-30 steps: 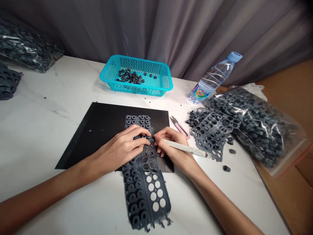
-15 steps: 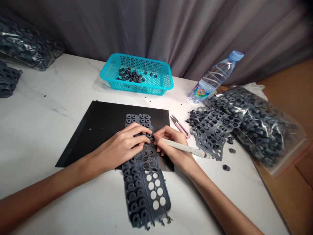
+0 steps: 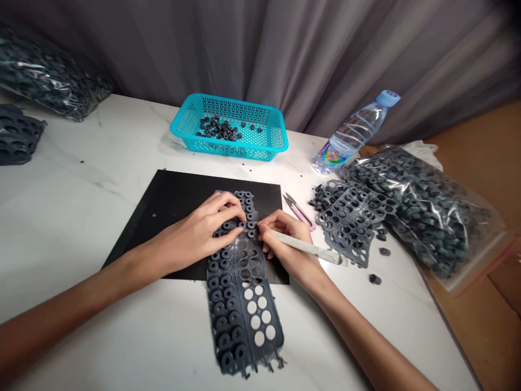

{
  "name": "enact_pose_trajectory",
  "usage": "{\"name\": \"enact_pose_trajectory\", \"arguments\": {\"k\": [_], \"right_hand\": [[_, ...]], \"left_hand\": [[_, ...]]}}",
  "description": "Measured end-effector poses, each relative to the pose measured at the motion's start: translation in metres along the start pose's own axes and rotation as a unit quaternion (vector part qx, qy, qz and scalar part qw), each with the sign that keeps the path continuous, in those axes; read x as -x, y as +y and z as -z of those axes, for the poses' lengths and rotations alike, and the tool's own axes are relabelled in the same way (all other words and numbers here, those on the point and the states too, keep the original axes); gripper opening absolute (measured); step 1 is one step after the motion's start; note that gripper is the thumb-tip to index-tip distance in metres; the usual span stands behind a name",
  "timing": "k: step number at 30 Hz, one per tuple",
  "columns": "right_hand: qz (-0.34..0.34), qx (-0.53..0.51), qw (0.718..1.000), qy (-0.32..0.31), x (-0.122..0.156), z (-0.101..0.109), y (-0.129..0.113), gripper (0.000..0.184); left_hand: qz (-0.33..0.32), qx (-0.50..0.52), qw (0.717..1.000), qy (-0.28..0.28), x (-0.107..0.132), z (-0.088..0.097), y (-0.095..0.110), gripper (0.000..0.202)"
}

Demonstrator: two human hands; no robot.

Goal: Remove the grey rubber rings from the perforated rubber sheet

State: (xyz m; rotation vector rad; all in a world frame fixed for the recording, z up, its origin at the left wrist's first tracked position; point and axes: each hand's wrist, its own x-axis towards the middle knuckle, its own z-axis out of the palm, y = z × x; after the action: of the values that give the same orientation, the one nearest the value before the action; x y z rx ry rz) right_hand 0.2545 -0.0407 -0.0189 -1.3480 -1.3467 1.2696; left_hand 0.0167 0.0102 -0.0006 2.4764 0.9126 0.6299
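A long grey rubber sheet (image 3: 240,304) of moulded rings lies on a black mat (image 3: 175,201), its near end hanging over onto the white table. My left hand (image 3: 203,233) lies flat on the sheet's upper part, fingers spread, pressing it down. My right hand (image 3: 285,241) grips a pale stick-like tool (image 3: 309,248) like a pen, its tip at the sheet's right column beside my left fingertips. The sheet's right column shows several holes with no rings in them.
A teal basket (image 3: 268,141) with several loose rings stands behind the mat. Pink snips (image 3: 299,212), a spent sheet (image 3: 350,217), a clear bag of rings (image 3: 423,212) and a water bottle (image 3: 354,130) sit on the right. More bags and sheets (image 3: 24,136) lie far left.
My left hand has slid a little left and back on the sheet. The view has shifted slightly. My right hand and its tool stay at the same spot.
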Motion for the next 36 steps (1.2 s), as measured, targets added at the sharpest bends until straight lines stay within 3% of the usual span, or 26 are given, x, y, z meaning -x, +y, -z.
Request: {"name": "enact_pose_trajectory", "arguments": {"k": [6,12,16,22,28,33,36], "right_hand": [[0.040,0.041,0.994,0.091,0.003,0.001,-0.010,0.028],[0.056,0.067,0.996,0.026,0.017,-0.013,-0.024,0.012],[0.057,0.116,0.991,-0.025,0.025,-0.024,-0.024,0.014],[0.060,0.122,0.991,0.014,0.030,-0.026,-0.016,0.018],[0.091,0.214,0.972,0.008,0.024,-0.017,-0.020,0.017],[0.104,0.265,0.958,-0.024,0.011,-0.014,-0.021,0.022],[0.132,0.248,0.959,-0.023,0.004,-0.006,-0.028,0.038]], "left_hand": [[0.000,-0.030,0.999,-0.021,0.000,0.001,0.001,0.012],[0.003,-0.028,0.999,-0.031,0.000,-0.003,0.006,0.014],[0.008,-0.014,1.000,-0.025,0.004,-0.003,0.006,0.014],[0.026,-0.008,0.999,-0.035,0.010,0.005,0.004,0.011],[0.010,-0.059,0.997,-0.058,0.016,0.006,0.006,0.016],[0.051,-0.053,0.997,0.003,0.032,0.003,0.022,0.014],[0.071,-0.074,0.994,0.025,0.034,0.014,0.020,0.016]]}}
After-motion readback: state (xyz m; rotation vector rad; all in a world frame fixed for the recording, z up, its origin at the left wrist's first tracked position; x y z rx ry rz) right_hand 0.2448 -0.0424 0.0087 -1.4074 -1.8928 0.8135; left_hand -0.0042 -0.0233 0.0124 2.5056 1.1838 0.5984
